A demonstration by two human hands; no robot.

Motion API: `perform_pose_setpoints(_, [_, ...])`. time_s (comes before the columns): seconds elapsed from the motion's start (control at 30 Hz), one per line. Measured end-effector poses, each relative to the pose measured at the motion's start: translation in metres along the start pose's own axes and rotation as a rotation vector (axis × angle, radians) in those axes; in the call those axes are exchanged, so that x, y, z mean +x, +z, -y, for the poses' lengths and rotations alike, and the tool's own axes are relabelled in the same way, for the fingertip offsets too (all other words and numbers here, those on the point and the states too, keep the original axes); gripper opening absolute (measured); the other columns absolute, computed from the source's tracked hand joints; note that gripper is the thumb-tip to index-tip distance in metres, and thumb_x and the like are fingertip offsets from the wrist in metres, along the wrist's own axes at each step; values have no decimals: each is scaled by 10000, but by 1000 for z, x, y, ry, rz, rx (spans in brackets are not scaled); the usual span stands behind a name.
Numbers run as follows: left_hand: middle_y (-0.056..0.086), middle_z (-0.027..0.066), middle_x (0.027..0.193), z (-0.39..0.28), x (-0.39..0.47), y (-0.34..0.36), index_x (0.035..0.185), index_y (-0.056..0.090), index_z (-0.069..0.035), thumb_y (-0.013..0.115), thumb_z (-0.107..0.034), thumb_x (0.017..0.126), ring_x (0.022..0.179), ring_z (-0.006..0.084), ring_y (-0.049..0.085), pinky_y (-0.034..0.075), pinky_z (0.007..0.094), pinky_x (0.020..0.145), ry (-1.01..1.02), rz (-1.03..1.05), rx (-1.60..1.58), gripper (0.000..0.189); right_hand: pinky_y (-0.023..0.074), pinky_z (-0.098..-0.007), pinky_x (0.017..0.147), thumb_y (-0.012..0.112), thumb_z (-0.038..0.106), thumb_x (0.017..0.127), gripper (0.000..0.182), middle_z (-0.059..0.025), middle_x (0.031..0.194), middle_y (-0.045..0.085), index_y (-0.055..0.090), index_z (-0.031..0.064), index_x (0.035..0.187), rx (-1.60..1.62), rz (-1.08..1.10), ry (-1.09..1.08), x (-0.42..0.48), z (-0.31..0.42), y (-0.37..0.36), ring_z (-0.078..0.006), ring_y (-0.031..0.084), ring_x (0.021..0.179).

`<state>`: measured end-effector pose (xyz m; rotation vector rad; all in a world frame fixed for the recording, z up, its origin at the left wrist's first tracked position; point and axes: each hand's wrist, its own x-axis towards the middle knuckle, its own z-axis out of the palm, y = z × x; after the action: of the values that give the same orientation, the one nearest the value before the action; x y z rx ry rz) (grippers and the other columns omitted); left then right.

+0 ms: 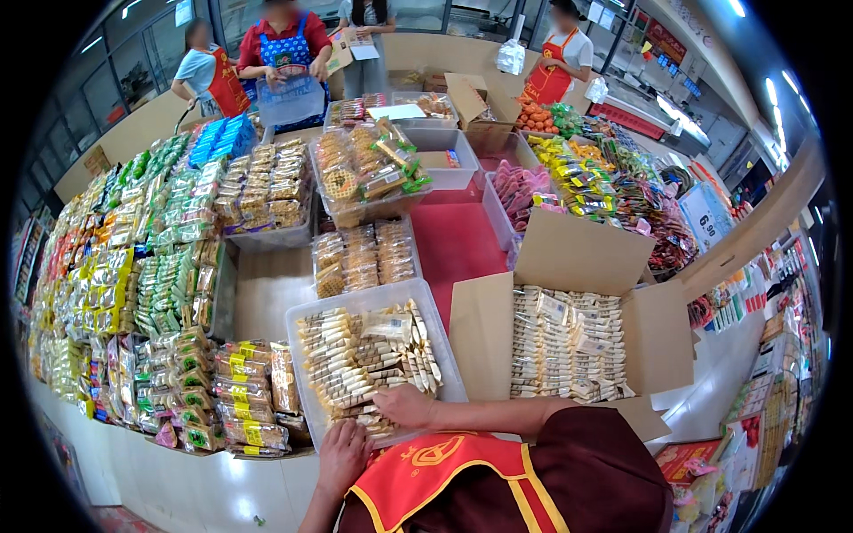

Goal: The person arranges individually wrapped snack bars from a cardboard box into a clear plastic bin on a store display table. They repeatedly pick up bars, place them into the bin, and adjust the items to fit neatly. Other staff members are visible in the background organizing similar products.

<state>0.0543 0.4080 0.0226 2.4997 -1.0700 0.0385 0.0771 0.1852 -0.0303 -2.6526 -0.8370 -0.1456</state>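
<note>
Right before me a translucent plastic bin (426,313) holds rows of small wrapped snack packets (330,360) in cream film. My right hand (405,405) reaches in over the near side, its fingertips on the packets; whether they grip one is hidden. At the near left corner of the bin lies my left hand (345,441), fingers curled over the rim against the nearest packets. Its grip is also unclear. To the right, an open cardboard box (570,256) with raised flaps contains similar packets (570,340) in dense rows, a few lying loose on top.
Waffle-like biscuits fill a bin (363,256) behind mine, with another heaped bin (366,176) beyond. Bagged snacks (166,286) cover the left side. A wooden rail (753,233) crosses at right near a price sign (706,216). Several people stand across the display, one holding a plastic tub (290,100).
</note>
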Motion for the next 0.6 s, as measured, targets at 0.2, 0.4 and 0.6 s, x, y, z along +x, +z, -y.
perform_pose_setpoints(0.2, [608,156,1093,5,-2,1,1028,642,-13,672,-179,835,1055,330,573,486,411,895,0,-56,93,257,505,-427,671,599,207,835,176,-133,849,584,554,37,835,418,-62,138,14,16,1,-330,612,748])
perform_pose_setpoints(0.4, [589,155,1124,21,2,-8,999,618,-17,617,-179,887,1115,349,546,463,417,952,-50,57,-56,197,485,-431,739,542,154,823,130,-142,825,562,589,32,821,311,12,-91,21,13,0,-329,599,815])
perform_pose_setpoints(0.6, [480,151,1370,29,-23,-8,1202,589,-47,643,-218,877,1281,337,440,349,485,1077,-133,-99,119,372,502,-356,873,593,245,933,337,-134,1123,638,590,-19,1142,807,89,480,5,4,-28,-256,625,1035])
